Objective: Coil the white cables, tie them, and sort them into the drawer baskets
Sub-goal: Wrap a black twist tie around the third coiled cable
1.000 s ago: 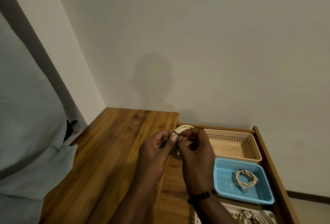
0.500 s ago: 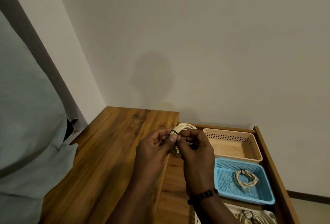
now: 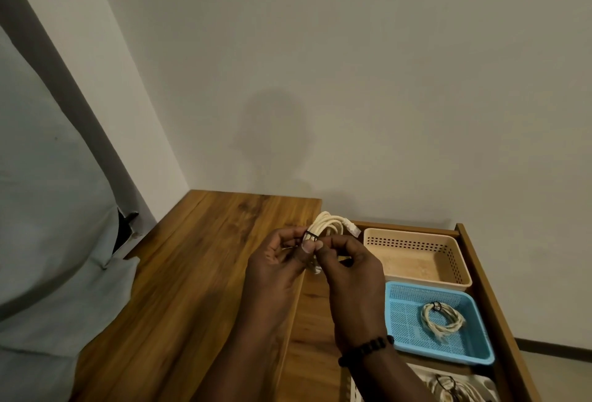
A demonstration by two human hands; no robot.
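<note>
A coiled white cable is held upright between both hands, above the edge where the wooden tabletop meets the open drawer. A thin black tie wraps round the coil. My left hand pinches the coil at the tie with thumb and fingers. My right hand grips the coil from the right, its fingers curled round the strands. The lower part of the coil is hidden behind my fingers. A clear plug on the cable's end sticks out to the right.
The open drawer holds a beige basket, a blue basket with one tied white coil, and a white basket with another coil at the bottom edge. The wooden tabletop lies left; a grey curtain hangs beside it.
Both hands and the coil have risen slightly and turned, so more of the coil and its plug show above my fingers. The tie stays pinched at the same spot.
</note>
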